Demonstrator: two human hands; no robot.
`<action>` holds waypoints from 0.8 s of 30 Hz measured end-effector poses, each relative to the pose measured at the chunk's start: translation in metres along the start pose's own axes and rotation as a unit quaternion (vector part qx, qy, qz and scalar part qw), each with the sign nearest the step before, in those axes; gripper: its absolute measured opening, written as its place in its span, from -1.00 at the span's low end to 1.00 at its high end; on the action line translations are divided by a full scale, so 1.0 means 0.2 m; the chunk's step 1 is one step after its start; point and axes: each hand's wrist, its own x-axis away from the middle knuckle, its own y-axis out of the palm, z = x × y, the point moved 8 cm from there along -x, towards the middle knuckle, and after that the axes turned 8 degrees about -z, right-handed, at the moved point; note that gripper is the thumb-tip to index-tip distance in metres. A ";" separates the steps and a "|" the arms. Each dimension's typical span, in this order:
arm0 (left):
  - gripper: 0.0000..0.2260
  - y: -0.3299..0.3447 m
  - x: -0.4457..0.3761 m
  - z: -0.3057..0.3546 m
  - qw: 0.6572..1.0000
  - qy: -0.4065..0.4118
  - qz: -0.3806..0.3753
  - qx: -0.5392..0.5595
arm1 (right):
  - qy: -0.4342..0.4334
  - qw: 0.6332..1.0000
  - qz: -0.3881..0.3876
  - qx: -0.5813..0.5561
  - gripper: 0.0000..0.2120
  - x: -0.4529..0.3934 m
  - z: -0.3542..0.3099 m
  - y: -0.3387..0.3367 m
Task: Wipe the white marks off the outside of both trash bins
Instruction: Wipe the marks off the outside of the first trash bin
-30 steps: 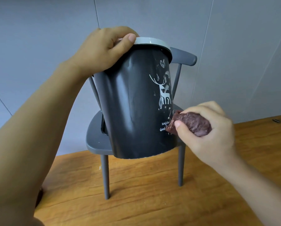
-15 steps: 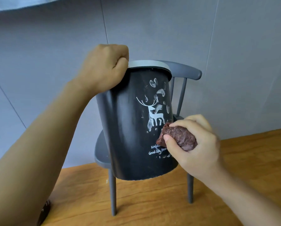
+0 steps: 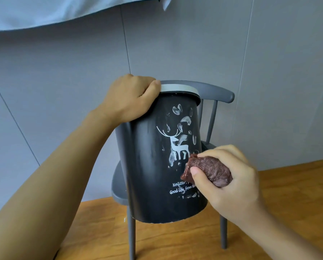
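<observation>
From my feed, the small grey spindle-back chair [image 3: 220, 94] is mostly hidden behind the dark grey plastic trash bin [image 3: 147, 166] with its pale grey rim; I see only part of the seat, the top rail, two spindles and two legs. The bin's inside and far side are out of my view. It is tilted, its top leaning left, in front of the chair over the wooden table [image 3: 288, 184].

My left hand [image 3: 130, 98] grips the bin's rim, fingers curled over the top edge, thumb on the rim band. My right hand [image 3: 230, 177] clenches a bunched maroon cloth [image 3: 209, 170], whose front edge is pressed against the bin's wall just right of the printed white deer [image 3: 177, 147].

White smears [image 3: 186, 120] sit above and around the deer. Below, I read "No litter" and "Good Life, from"; the cloth and thumb cover the rest.

A pale blue fabric [image 3: 44, 10] is cut off at the top edge.
</observation>
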 end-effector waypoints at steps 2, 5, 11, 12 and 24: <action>-0.64 0.00 0.01 0.01 1.000 0.012 0.001 -0.004 | 0.007 1.000 0.020 -0.002 -0.75 -0.04 -0.03 -0.05; -0.66 0.00 0.01 0.03 0.999 0.033 -0.013 -0.020 | 0.024 0.998 0.050 0.006 -0.77 -0.17 -0.06 -0.10; -0.66 0.01 0.00 0.03 0.999 0.036 -0.038 0.006 | 0.033 0.994 0.083 0.062 -0.77 -0.47 -0.14 -0.09; -0.67 0.01 0.00 0.04 0.999 0.040 -0.028 0.001 | 0.030 0.994 0.071 0.082 -0.73 -0.49 -0.16 -0.05; -0.68 0.00 0.02 0.03 0.999 0.041 0.015 -0.006 | 0.075 0.988 0.075 0.108 -0.77 -0.53 -0.02 0.00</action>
